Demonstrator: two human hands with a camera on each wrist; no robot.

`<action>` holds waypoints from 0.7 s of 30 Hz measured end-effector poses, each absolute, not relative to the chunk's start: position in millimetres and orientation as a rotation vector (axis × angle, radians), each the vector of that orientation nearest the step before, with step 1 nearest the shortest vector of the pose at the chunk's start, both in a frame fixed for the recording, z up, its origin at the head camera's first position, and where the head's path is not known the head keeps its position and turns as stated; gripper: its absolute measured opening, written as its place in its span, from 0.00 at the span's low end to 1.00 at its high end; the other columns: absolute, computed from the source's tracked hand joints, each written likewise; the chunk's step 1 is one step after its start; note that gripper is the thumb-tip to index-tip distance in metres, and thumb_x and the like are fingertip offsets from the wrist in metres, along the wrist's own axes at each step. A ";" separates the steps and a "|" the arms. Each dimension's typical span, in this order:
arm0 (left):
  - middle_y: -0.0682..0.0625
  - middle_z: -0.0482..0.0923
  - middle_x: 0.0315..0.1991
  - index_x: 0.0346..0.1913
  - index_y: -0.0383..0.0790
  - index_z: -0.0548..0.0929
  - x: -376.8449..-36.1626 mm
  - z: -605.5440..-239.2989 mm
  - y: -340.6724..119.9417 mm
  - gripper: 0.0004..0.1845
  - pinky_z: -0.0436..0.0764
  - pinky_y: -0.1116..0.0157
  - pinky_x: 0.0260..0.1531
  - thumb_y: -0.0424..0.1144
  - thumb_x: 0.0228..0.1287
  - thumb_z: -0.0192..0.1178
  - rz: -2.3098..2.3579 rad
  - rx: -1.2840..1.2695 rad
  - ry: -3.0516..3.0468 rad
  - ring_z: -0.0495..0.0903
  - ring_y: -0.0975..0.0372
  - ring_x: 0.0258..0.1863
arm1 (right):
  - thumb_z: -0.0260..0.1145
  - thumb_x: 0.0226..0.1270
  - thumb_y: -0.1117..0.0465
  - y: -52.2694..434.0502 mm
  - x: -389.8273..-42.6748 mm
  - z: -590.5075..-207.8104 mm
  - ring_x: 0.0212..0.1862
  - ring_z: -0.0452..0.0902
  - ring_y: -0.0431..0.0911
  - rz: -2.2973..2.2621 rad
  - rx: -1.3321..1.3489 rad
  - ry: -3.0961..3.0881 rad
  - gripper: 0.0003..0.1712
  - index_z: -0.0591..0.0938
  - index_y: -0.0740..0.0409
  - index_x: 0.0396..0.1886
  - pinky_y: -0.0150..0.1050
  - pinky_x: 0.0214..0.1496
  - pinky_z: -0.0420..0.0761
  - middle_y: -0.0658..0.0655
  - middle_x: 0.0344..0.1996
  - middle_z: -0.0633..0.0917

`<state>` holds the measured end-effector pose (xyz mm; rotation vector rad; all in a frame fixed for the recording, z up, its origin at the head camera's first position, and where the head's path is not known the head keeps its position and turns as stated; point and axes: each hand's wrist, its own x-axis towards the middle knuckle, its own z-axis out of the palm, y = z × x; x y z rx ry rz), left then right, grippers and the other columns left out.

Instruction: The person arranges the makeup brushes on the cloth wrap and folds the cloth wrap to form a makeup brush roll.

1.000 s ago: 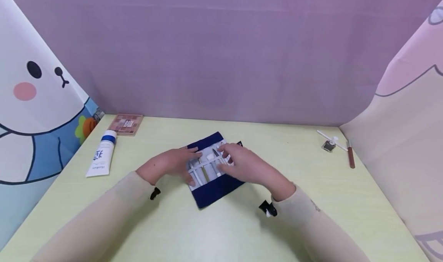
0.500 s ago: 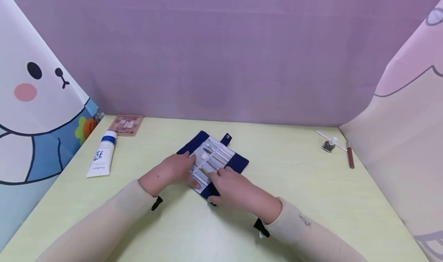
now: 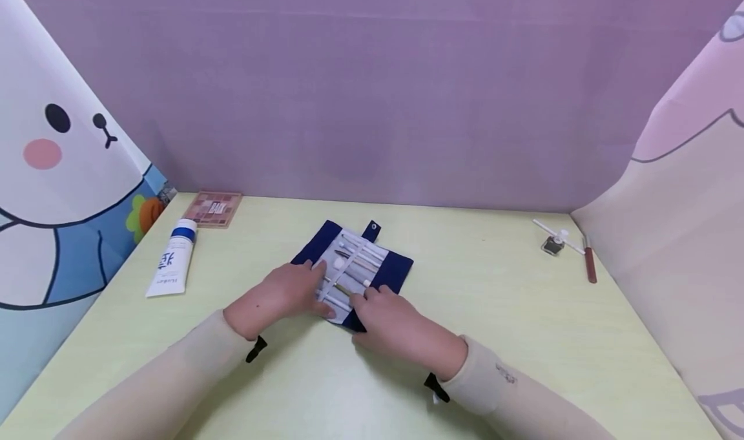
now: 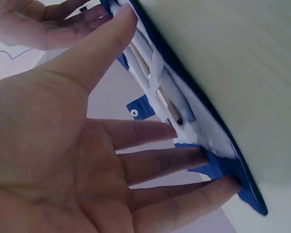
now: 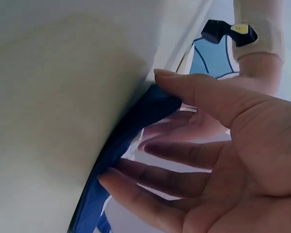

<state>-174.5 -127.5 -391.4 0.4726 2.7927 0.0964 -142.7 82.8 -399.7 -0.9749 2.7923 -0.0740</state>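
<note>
A navy fabric roll-up case lies spread on the table, its pale lining holding several slender tools under a white elastic band. One tool has a gold-coloured handle. At the case's far edge a snap tab sticks out. My left hand touches the left side, its thumb and fingers spread along the edge in the left wrist view. My right hand lies at the near right flap. In the right wrist view its thumb is at the flap's corner and its fingertips touch the navy edge.
To the left lie a white tube with a blue band and a pinkish square palette. At the right are a small dark glass bottle, a white stick and a brown-handled tool. A purple cloth hangs behind the table.
My right hand has left the tools and come down to the near flap. The case has turned counterclockwise and slid slightly left, showing its snap tab. My left hand stays at the left side.
</note>
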 end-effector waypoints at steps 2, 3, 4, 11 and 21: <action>0.26 0.76 0.72 0.79 0.28 0.66 -173.0 -390.7 -130.8 0.55 0.85 0.42 0.63 0.64 0.63 0.74 0.101 0.494 2.793 0.81 0.37 0.67 | 0.77 0.68 0.45 87.6 -145.1 -399.9 0.49 0.82 0.50 -0.101 -0.971 2.778 0.34 0.81 0.59 0.67 0.44 0.52 0.87 0.59 0.54 0.88; 0.28 0.78 0.70 0.79 0.28 0.67 -172.5 -390.6 -132.7 0.54 0.85 0.43 0.62 0.63 0.64 0.73 0.107 0.507 2.792 0.82 0.38 0.66 | 0.77 0.68 0.46 90.4 -146.7 -399.8 0.50 0.81 0.50 -0.114 -0.967 2.769 0.34 0.80 0.58 0.68 0.45 0.52 0.87 0.59 0.55 0.88; 0.30 0.81 0.68 0.79 0.30 0.68 -172.0 -390.4 -134.5 0.52 0.85 0.44 0.62 0.62 0.64 0.73 0.118 0.520 2.790 0.83 0.38 0.64 | 0.77 0.68 0.48 93.9 -148.4 -399.6 0.51 0.81 0.50 -0.130 -0.966 2.758 0.34 0.80 0.58 0.69 0.45 0.54 0.87 0.59 0.56 0.88; 0.36 0.88 0.52 0.77 0.40 0.75 -168.2 -393.2 -148.0 0.47 0.85 0.50 0.53 0.56 0.59 0.79 0.240 0.608 2.749 0.83 0.50 0.50 | 0.78 0.66 0.58 118.8 -161.9 -398.6 0.60 0.82 0.54 -0.264 -0.974 2.691 0.35 0.79 0.57 0.72 0.50 0.65 0.85 0.60 0.61 0.86; 0.36 0.77 0.74 0.76 0.52 0.78 -154.2 -394.6 -167.1 0.40 0.79 0.41 0.71 0.50 0.61 0.80 0.277 0.718 2.660 0.75 0.40 0.76 | 0.76 0.68 0.64 151.9 -170.1 -398.2 0.69 0.80 0.55 -0.345 -1.062 2.632 0.32 0.81 0.57 0.71 0.52 0.72 0.82 0.60 0.65 0.85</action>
